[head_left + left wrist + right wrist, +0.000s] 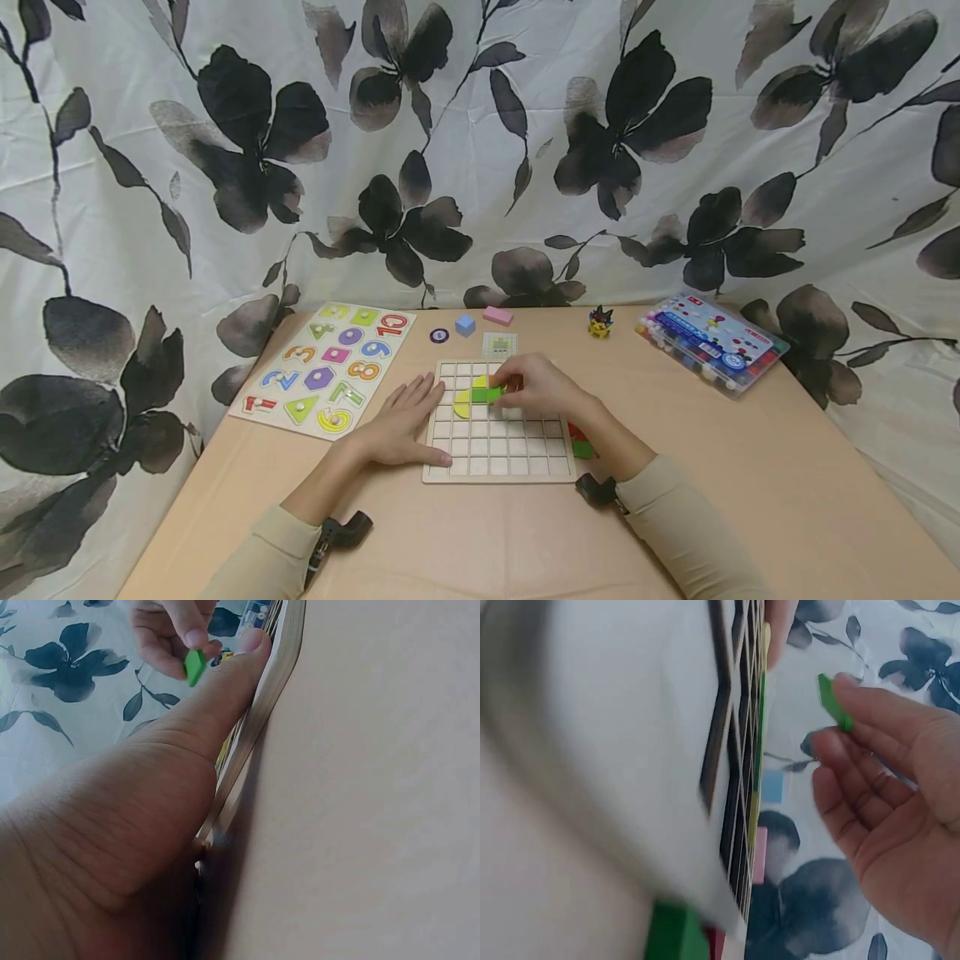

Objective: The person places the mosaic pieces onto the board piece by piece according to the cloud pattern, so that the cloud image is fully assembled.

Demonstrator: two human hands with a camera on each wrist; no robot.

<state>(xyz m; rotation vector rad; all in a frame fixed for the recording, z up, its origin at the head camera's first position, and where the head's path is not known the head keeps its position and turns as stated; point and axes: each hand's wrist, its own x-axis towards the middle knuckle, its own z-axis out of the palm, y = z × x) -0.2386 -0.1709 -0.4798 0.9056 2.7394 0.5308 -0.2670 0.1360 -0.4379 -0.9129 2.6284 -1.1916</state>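
Observation:
My right hand [538, 385] pinches a small flat green tile [831, 701] between thumb and fingertips, raised over the upper middle of a white gridded board [498, 481]. Beneath it, yellow pieces [461, 406] and a green piece [477, 396] lie in the grid squares. My left hand [403, 421] rests along the board's left side, fingers extended over the edge, its thumb near the lower left corner. From the left wrist, that thumb [225, 686] lies against the wooden rim, and the held green tile shows beyond it.
Left of the board lies a number-and-shape puzzle [322, 371]. Behind stand a small patterned card [500, 344], a blue cube [465, 324], a pink block [498, 316], a round token [439, 335] and a toy figure [600, 322]. A plastic case [712, 342] sits back right; green pieces [582, 450] touch the board's right side.

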